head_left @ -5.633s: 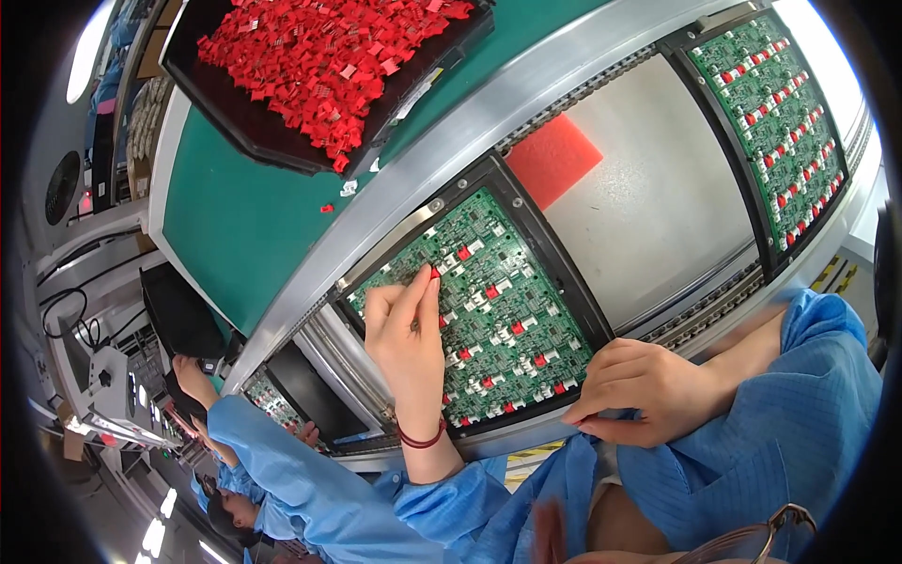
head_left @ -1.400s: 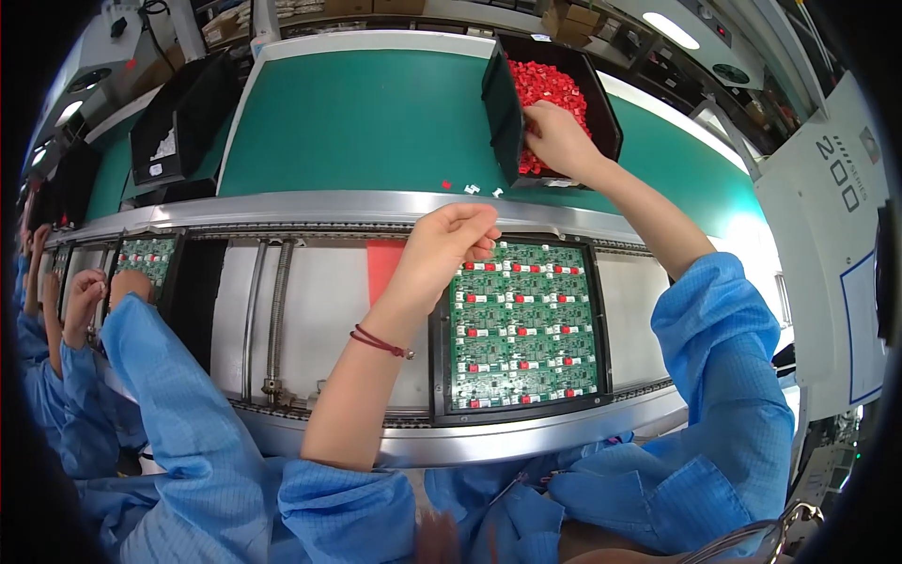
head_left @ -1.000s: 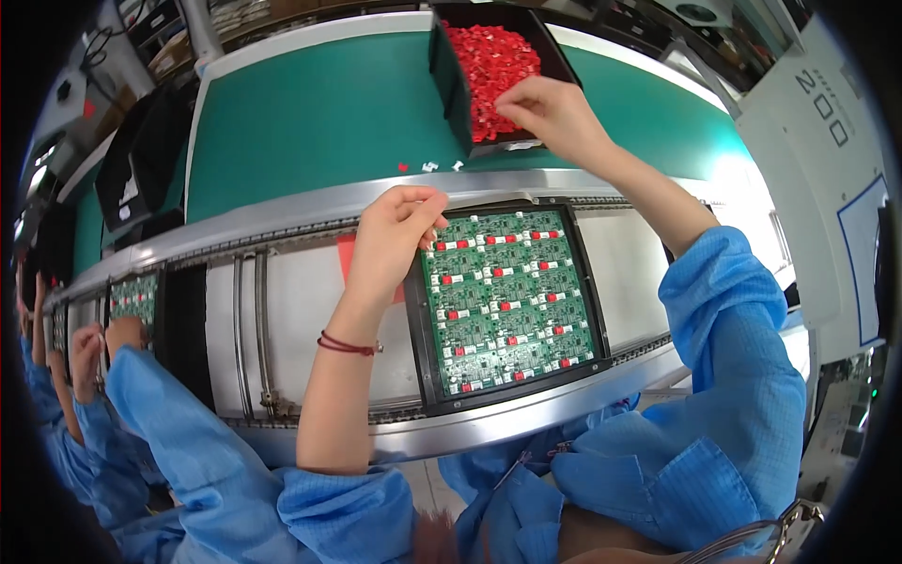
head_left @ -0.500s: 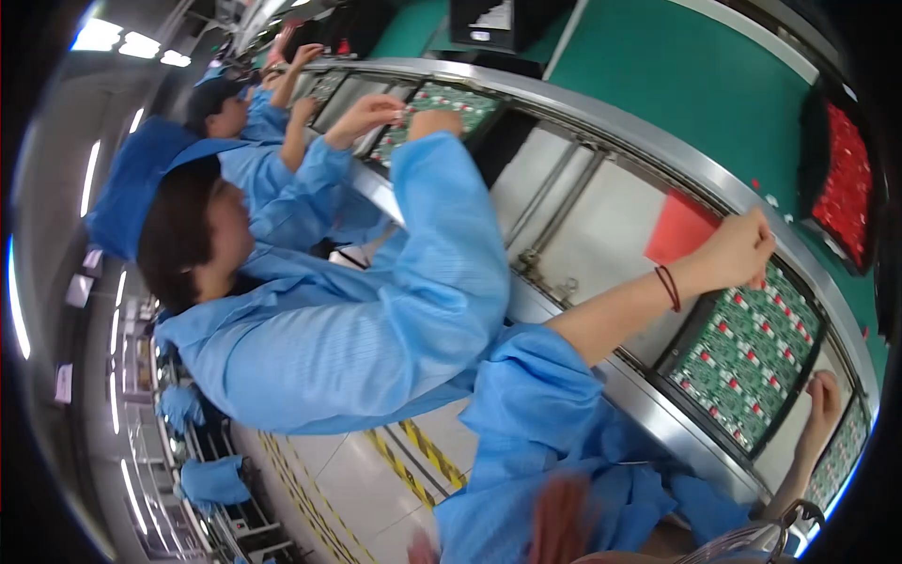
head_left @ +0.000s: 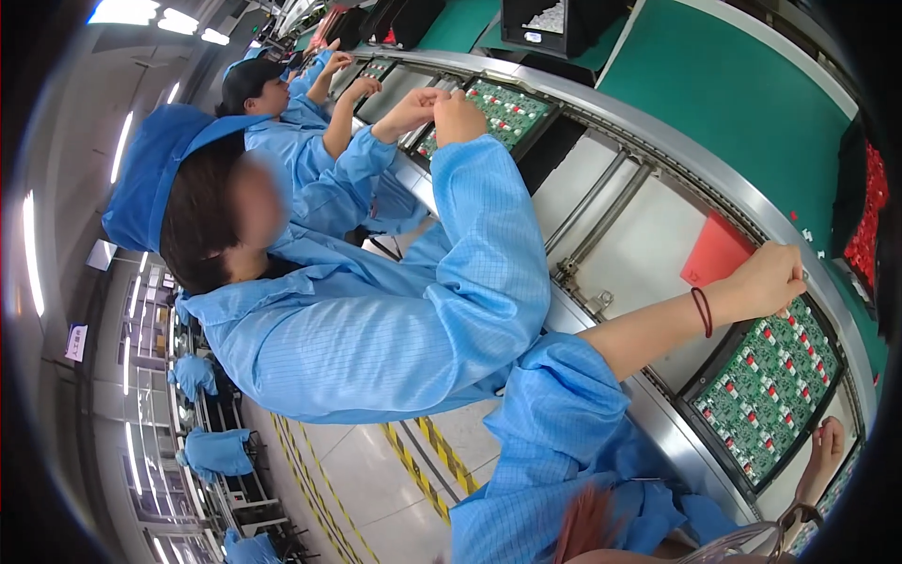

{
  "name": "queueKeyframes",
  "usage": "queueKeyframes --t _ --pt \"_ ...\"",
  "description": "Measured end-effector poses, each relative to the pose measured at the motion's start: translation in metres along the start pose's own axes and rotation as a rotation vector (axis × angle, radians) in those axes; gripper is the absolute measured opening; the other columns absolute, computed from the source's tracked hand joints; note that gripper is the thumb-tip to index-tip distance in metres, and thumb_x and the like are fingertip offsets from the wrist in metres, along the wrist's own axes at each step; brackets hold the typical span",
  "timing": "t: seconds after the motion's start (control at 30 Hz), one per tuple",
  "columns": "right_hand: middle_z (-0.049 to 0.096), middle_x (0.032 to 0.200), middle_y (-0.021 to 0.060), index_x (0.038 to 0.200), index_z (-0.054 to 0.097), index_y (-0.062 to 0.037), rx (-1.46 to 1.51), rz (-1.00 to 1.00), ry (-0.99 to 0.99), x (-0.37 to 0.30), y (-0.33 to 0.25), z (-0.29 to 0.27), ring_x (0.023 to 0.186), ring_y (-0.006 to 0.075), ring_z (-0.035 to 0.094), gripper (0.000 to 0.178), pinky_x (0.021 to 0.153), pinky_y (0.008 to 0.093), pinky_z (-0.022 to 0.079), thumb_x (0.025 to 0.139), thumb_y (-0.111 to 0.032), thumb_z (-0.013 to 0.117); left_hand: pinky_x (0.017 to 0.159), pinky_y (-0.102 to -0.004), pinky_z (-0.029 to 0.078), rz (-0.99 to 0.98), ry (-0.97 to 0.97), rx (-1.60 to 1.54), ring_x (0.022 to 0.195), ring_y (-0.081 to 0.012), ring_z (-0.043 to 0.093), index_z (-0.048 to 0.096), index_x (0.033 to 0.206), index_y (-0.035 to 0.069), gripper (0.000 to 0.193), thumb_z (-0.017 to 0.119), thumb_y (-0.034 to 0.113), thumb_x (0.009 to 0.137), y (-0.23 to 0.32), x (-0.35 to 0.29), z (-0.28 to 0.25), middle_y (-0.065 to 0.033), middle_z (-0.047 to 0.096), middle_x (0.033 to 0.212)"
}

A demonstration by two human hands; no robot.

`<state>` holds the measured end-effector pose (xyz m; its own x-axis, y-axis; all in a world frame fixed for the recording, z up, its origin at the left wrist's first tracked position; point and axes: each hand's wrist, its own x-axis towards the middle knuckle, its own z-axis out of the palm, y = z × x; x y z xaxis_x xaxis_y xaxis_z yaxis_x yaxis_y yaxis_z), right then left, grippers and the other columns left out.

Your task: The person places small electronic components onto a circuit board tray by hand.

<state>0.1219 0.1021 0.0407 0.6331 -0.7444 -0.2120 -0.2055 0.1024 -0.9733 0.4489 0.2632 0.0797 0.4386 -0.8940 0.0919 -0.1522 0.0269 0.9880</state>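
Note:
My left hand (head_left: 766,282), with a dark red band round its wrist, is closed over the upper corner of a green circuit board panel (head_left: 766,385). Its fingertips are pinched, and what they hold, if anything, is hidden. Small red and white parts stand in rows on the panel, which sits in a dark frame on the conveyor line. Beside the panel's right edge is my right hand (head_left: 824,449), low at the picture's right. Its fingers are curled in, and I cannot make out anything in them. A red card (head_left: 717,250) lies behind my left wrist.
At the left a co-worker in blue (head_left: 348,320) holds both hands over another panel (head_left: 507,113). Metal rails (head_left: 601,221) cross the line between us. A black bin of red parts (head_left: 863,230) stands on the green bench (head_left: 723,103); another black bin (head_left: 550,23) holds white parts.
The view has swung a little, so the scene sits further right and lower. The co-worker's two hands have come together. My left hand stays at the panel's upper corner.

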Motion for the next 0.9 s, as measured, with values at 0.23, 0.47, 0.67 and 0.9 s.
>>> queueKeyframes --t 0.23,0.47,0.67,0.9 --pt "0.049 0.087 0.0027 0.092 0.053 -0.0039 -0.069 0.015 -0.16 -0.005 -0.036 0.03 0.081 0.0114 0.047 0.013 0.074 0.0242 0.037 0.084 -0.013 0.057 0.056 -0.0298 0.049 0.158 0.071 0.153 0.06 -0.0211 0.062 0.061 0.071 -0.003 0.012 0.065 0.008 0.068 0.012 -0.004 -0.002 -0.0144 0.061 0.062" --pt "0.055 0.087 0.0052 0.086 0.056 -0.0011 0.265 0.112 -0.101 0.001 -0.057 0.083 0.082 0.0135 0.052 0.009 0.081 0.0272 0.039 0.08 -0.007 0.059 0.057 -0.0261 0.049 0.002 -0.141 0.239 0.063 -0.0158 0.063 0.061 0.084 -0.003 0.015 0.065 0.008 0.074 0.011 0.015 -0.023 -0.0126 0.065 0.073" --pt "0.057 0.089 0.0032 0.09 0.057 -0.0007 0.18 0.058 -0.077 -0.01 -0.057 0.076 0.08 0.007 0.053 0.012 0.074 0.02 0.04 0.078 0.003 0.058 0.053 -0.0243 0.044 -0.102 -0.223 0.497 0.057 -0.0149 0.058 0.062 0.087 -0.002 0.013 0.062 0.007 0.077 0.021 0.003 -0.017 -0.0118 0.063 0.072" --pt "0.057 0.089 0.0014 0.091 0.057 -0.0021 0.21 0.156 -0.134 -0.019 -0.058 0.07 0.078 0.0045 0.051 0.014 0.07 0.017 0.04 0.079 0.004 0.057 0.053 -0.0268 0.04 -0.136 -0.373 0.702 0.056 -0.0168 0.052 0.064 0.085 0.0 0.014 0.064 0.008 0.074 0.02 0.006 -0.022 -0.0106 0.058 0.07"
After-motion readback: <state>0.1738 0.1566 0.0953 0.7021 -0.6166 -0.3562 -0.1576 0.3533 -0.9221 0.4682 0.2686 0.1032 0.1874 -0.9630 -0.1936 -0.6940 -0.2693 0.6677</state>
